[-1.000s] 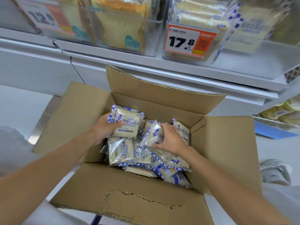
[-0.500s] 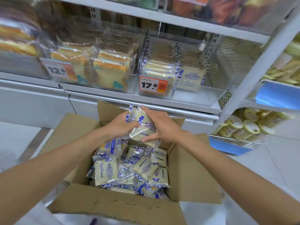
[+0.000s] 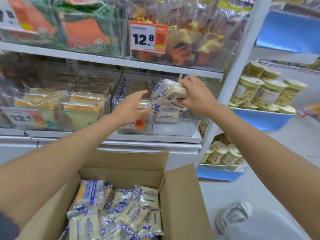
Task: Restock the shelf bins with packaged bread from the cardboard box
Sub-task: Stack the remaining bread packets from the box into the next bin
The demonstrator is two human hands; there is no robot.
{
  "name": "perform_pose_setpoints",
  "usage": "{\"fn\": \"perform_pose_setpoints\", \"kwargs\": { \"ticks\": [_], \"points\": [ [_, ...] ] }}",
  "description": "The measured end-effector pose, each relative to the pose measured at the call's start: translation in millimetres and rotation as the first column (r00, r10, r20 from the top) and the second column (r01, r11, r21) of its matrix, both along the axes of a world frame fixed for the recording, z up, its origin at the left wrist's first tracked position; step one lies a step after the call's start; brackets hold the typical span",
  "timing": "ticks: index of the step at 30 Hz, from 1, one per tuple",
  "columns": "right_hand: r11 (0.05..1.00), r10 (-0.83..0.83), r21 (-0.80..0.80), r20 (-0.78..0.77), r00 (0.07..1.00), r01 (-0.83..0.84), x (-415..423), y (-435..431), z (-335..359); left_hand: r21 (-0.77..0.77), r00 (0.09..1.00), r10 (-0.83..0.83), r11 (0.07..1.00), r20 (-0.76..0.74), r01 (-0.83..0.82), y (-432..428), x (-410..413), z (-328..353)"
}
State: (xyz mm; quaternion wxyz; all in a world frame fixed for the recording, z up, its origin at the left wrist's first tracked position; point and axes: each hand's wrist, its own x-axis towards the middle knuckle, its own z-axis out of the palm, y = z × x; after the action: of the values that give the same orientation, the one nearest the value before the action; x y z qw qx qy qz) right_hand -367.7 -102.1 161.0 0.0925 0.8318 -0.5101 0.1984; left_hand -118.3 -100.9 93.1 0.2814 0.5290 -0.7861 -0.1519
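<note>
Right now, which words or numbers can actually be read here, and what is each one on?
"12.8": upper price tag.
"12.8": lower left price tag, blurry.
Print on the bread packets in the cardboard box: too blurred to read.
Orange tag behind the left hand: mostly hidden, unreadable.

A single wide-angle view, worn on the person's head, faces forward at the shelf [image 3: 155, 138] and tilts down. It sits close. Both forearms enter from the bottom corners, and the left hand [image 3: 131, 108] and right hand [image 3: 195, 96] reach the clear bin [image 3: 173, 127] near mid-frame, where the right hand grips bread packs [image 3: 168, 92]. The open cardboard box [image 3: 181, 196] lies just beneath the lens, cut off by the bottom edge, so its contents are seen almost from above. A price tag [image 3: 149, 37] on the shelf above is seen nearly head-on. The white upright post [image 3: 242, 58] runs slanted, its top toward the right. The right margin takes in the floor [image 3: 285, 144] and a shoe [image 3: 233, 215].
</note>
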Motion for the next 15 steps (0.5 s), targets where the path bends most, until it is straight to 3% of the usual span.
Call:
{"fn": "perform_pose_setpoints", "kwargs": {
  "ticks": [2, 6, 9, 15],
  "points": [
    [0.994, -0.068, 0.081, -0.116, 0.991, 0.078, -7, -21, -7, -0.078, 0.975, 0.041, 0.997, 0.217, -0.024, -20, 4, -12],
    [0.944, -0.117, 0.25, -0.356, 0.927, 0.215, -10, -57, -46, -0.125, 0.811, 0.058, 0.992, 0.582, 0.018, -40, 17, -40],
    [0.892, -0.088, 0.375, -0.406, 0.91, 0.254, -2, -77, -76, -0.189, 0.795, 0.094, 0.982, 0.599, 0.026, -42, 20, -53],
    [0.839, -0.085, 0.5, -0.265, 0.96, 0.212, -1, -90, -79, -0.238, 0.81, 0.108, 0.971, 0.577, 0.04, -43, 21, -57]
  ]
}}
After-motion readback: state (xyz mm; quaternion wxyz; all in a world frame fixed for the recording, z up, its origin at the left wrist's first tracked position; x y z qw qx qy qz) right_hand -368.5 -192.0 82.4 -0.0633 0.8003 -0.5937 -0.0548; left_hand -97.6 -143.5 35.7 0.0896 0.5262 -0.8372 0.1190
